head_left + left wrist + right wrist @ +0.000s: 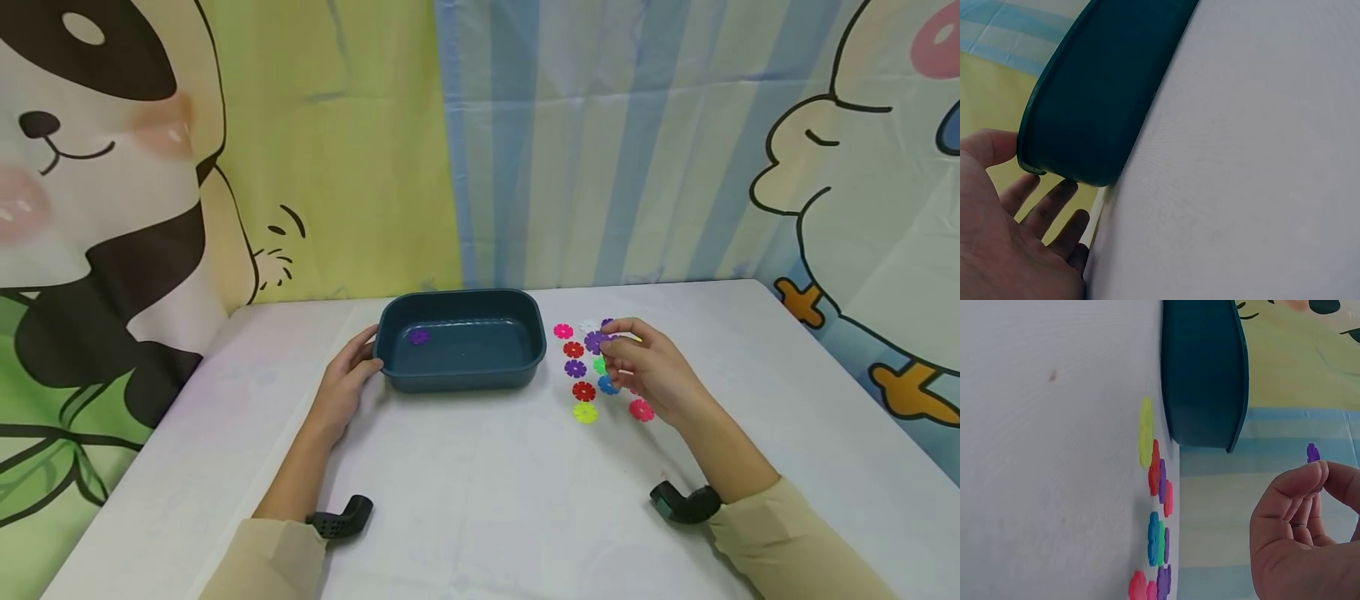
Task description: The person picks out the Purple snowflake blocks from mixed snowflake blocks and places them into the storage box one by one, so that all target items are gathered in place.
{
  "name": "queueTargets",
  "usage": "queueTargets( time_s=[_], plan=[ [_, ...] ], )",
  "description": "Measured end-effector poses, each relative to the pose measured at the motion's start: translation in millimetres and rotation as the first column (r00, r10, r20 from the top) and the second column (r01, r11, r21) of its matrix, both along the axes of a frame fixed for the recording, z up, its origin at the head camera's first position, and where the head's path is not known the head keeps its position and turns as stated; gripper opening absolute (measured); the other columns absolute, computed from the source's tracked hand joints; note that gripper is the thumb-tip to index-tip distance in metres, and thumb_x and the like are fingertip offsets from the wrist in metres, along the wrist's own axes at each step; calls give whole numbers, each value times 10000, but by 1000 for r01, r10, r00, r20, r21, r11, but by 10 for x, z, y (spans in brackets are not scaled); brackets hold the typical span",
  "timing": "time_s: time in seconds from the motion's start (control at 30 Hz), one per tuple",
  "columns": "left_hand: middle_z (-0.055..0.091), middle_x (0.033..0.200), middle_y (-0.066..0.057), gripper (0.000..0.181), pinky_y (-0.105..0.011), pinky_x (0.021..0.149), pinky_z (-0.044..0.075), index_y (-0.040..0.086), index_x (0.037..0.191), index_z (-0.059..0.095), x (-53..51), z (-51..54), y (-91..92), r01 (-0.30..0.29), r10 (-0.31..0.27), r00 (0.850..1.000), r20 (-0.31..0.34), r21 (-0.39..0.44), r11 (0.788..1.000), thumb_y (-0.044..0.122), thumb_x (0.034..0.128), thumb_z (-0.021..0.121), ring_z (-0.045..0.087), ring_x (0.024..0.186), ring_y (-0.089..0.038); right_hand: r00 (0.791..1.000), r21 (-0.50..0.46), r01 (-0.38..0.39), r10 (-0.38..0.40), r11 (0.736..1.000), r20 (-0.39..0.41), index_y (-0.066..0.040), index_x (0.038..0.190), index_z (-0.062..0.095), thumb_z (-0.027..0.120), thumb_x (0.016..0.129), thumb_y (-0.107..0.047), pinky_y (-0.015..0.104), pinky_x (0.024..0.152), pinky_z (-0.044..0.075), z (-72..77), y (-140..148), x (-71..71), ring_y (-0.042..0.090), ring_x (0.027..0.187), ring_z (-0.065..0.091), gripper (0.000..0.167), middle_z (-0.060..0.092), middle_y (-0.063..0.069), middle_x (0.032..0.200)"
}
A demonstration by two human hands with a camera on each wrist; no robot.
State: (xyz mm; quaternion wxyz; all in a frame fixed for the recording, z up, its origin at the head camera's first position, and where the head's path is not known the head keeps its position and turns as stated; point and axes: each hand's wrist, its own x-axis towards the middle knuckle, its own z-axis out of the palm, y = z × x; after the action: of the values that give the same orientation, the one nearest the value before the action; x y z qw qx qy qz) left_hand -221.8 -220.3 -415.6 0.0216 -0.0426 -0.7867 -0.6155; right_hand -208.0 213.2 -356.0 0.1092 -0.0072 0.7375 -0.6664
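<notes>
A dark teal plastic basin sits on the table, with a purple flower-shaped plastic disc inside. My left hand grips the basin's left end, the thumb at the rim and the other fingers against the outer wall below it. Between thumb and index finger, my right hand pinches a purple flower-shaped disc, raised above the table to the basin's right. Beneath that hand lie several similar discs, among them a yellow disc, a red disc and a blue disc; the hand partly covers some.
White cloth covers the table. Behind it hangs a printed curtain with stripes and cartoon animals. A black wrist device is on the left arm, and another black device on the right.
</notes>
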Motion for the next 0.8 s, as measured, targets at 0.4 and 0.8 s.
queueTargets(
  time_s=[0.4,0.8],
  plan=[
    [491,1565,-193,561,-503,1242,270,182,1609,380,3,-8,-5,-1,1,1000,-8,5,1000,140,1058,475,469,1451,-317,1000,-1,21,-21,1000,-10,-141,1331,480,624,1032,-264,231,733,558,39,-227,-100,144,795,592,354,598,5,995],
    [521,1543,-185,561,-325,1177,342,192,1599,403,-4,-15,1,-10,10,1000,-16,0,1000,126,1047,481,500,1418,-306,1000,-71,-9,10,997,15,-154,1292,493,625,1027,-243,236,773,568,52,-354,-187,157,798,611,309,634,3,963]
  ],
)
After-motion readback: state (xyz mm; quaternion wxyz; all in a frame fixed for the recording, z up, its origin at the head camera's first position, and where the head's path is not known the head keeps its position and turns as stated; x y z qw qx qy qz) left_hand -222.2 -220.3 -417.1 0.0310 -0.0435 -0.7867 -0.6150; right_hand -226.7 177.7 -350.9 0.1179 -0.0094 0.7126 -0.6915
